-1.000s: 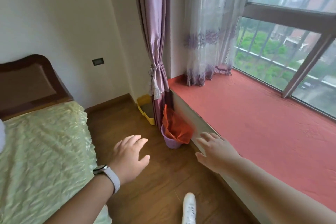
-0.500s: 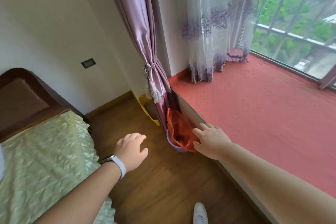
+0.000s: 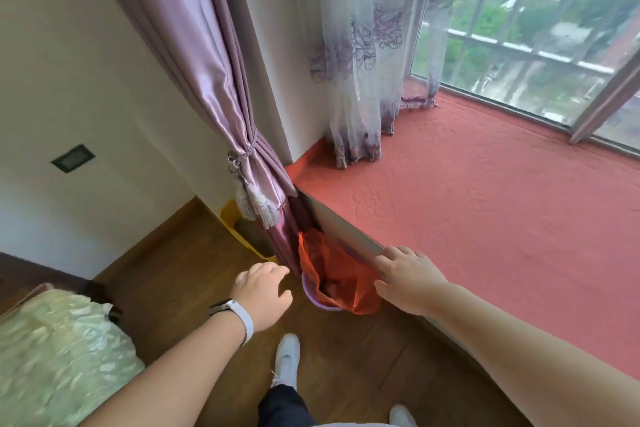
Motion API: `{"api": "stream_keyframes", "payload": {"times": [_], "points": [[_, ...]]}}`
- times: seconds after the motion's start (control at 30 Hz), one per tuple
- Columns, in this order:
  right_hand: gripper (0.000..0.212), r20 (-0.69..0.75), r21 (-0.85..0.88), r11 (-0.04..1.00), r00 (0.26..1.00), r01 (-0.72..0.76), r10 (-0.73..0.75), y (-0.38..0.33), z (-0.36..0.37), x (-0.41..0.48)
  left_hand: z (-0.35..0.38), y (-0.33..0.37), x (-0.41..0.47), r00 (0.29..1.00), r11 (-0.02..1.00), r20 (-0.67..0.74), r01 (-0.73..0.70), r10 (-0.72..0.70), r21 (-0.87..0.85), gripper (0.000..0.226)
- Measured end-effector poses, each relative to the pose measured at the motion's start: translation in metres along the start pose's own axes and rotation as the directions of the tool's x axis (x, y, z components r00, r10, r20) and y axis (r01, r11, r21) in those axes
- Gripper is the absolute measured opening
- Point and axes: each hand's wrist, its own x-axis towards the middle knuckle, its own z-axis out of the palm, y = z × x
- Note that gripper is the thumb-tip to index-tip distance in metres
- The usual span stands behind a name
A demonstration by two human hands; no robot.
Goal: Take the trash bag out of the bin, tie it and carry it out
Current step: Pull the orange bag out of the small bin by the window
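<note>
An orange trash bag (image 3: 332, 267) lines a small purple bin (image 3: 317, 300) that stands on the wooden floor against the window seat, under the tied curtain. The bag's rim folds over the bin's edge. My left hand (image 3: 261, 291), with a white band on the wrist, hovers just left of the bin, fingers apart and empty. Fingers spread, my right hand (image 3: 407, 276) is at the bag's right rim; I cannot tell whether it touches the bag.
A red-covered window seat (image 3: 485, 218) runs along the right. A purple curtain (image 3: 249, 156) hangs over the bin, with a yellow container (image 3: 230, 215) behind it. A bed with a pale green cover (image 3: 59, 357) is at lower left. My white shoes stand on the floor below.
I have stepped closer to the bin. Both hands have reached forward, the left up to the bin's left side and the right to the bag's right rim.
</note>
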Motion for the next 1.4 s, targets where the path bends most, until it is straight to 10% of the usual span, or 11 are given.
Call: {"api": "stream_keyframes", "payload": {"times": [0.57, 0.87, 1.4], "points": [[0.046, 0.196, 0.352, 0.748, 0.826, -0.563, 0.529, -0.071, 0.057, 0.087, 0.018, -0.089, 0.202, 0.908, 0.932, 0.219, -0.361, 0.357, -0.022, 0.041], [0.045, 0.418, 0.54, 0.444, 0.686, -0.715, 0.596, -0.033, 0.147, 0.148, 0.094, -0.08, 0.272, 0.909, 0.926, 0.415, 0.119, 0.043, -0.357, 0.028], [0.035, 0.482, 0.487, 0.316, 0.552, -0.814, 0.68, -0.009, 0.337, 0.242, 0.243, -0.095, 0.367, 0.893, 0.864, 0.291, 0.421, -0.342, -0.276, 0.037]]}}
